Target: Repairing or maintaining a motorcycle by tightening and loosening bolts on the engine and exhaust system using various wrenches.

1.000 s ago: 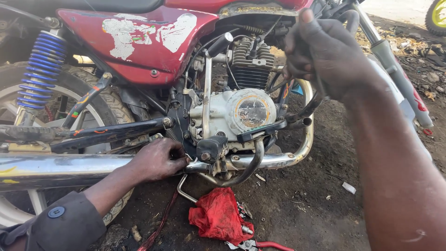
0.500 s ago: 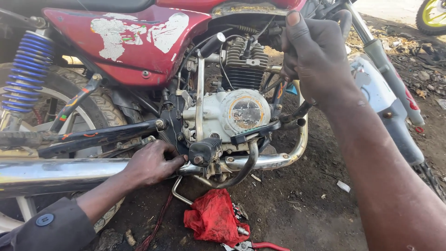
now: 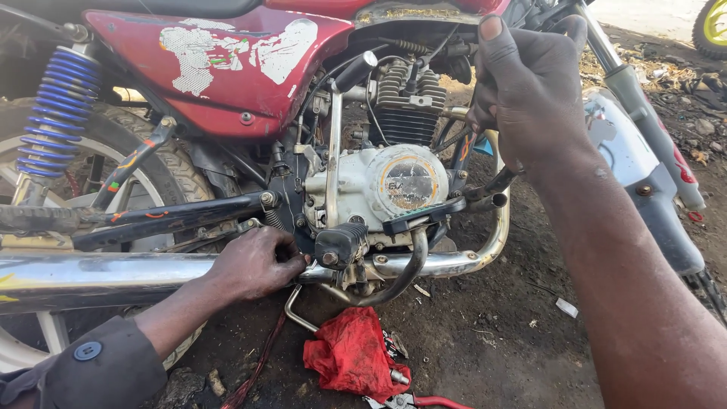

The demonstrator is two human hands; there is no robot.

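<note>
Left hand (image 3: 254, 265) curled shut on something under the engine (image 3: 379, 189), hidden from me; right hand (image 3: 530, 91) gripping the frame (image 3: 463, 148); next needs steady bracing, I judge.

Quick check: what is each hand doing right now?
Left hand: curled shut low beside the chrome exhaust pipe; what it holds is hidden.
Right hand: gripped around a part of the red motorcycle's frame by the engine.

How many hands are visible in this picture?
2. The left hand reaches under the motorcycle engine, beside the chrome exhaust pipe. The right hand grips the frame near the cylinder.
</note>
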